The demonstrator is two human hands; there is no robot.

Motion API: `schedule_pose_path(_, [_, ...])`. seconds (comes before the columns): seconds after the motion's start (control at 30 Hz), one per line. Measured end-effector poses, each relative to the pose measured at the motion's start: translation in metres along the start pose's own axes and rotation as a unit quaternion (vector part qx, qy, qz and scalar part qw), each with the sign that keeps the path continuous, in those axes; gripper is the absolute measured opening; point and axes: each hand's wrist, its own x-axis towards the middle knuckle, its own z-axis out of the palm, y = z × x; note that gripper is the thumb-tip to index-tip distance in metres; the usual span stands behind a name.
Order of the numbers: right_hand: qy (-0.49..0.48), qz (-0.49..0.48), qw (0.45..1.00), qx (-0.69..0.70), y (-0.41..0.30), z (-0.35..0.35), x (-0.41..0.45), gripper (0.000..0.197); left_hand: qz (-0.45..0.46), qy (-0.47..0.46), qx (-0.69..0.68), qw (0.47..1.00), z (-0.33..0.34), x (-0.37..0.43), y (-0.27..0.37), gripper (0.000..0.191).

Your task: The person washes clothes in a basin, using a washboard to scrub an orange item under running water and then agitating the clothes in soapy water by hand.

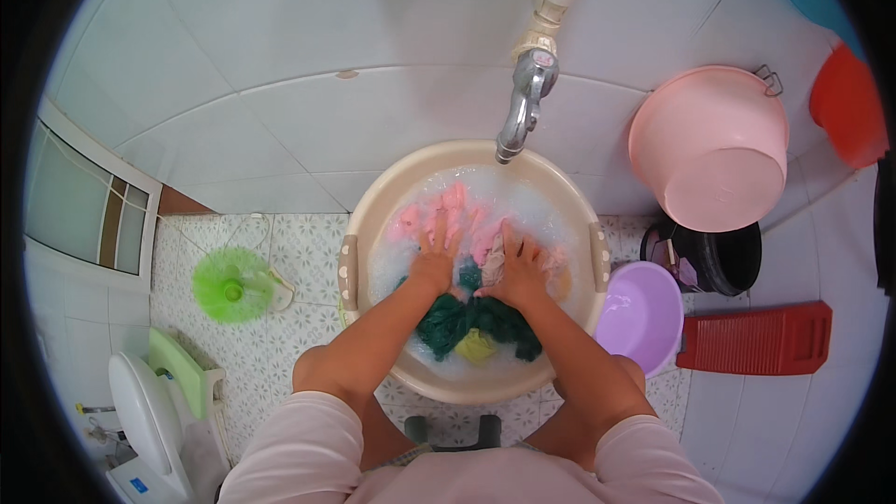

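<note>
A large beige plastic basin [392, 187] with brown polka-dot handles holds sudsy water and wet laundry. My left hand [435, 262] lies palm down with fingers apart, pressing on pink cloth [455, 197]. Beside it, my right hand [521, 266] has its fingers spread over the pink cloth and a crumpled beige cloth [494, 262]. Both hands touch the wet laundry; suds and fabric hide some fingertips. Dark green fabric [448, 329] bunches up under and between my wrists, with a yellow-green cloth [476, 345] at its near side.
A chrome tap [521, 105] overhangs the basin's far rim. To the right are a purple basin [647, 315], a red washboard [756, 339], a black bucket [735, 259] and a hanging pink bucket [714, 140]. On the left are a green fan [233, 287] and a toilet [143, 413].
</note>
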Motion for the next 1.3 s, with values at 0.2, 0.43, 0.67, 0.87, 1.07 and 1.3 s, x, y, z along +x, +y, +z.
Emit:
schedule_pose_path(0.2, [-0.038,-0.030,0.994,0.094,0.045,0.078,0.059,0.092,0.041,-0.037,-0.185,0.981,0.024,0.046,-0.019,0.083])
schedule_pose_path(0.43, [-0.193,-0.014,0.981,0.033,0.066,0.051,0.117,0.073,-0.010,0.091,-0.308,0.947,-0.020,0.064,-0.018,0.050])
schedule_pose_path(0.67, [-0.053,0.104,0.926,0.358,0.014,-0.033,0.074,0.048,0.073,0.267,-0.499,0.821,-0.061,0.010,-0.018,0.024])
schedule_pose_path(0.87, [0.064,-0.114,0.966,0.222,0.002,-0.065,0.015,0.045,0.242,0.169,-0.250,0.922,-0.091,-0.048,-0.035,0.026])
schedule_pose_path(1.07, [-0.016,-0.191,0.974,0.122,0.000,-0.050,-0.028,0.061,0.145,0.004,0.020,0.989,-0.121,-0.083,-0.009,0.032])
schedule_pose_path(1.3, [-0.004,0.003,0.999,-0.049,-0.007,-0.036,-0.020,0.098,0.134,0.232,0.029,0.963,-0.038,-0.015,0.009,0.068])
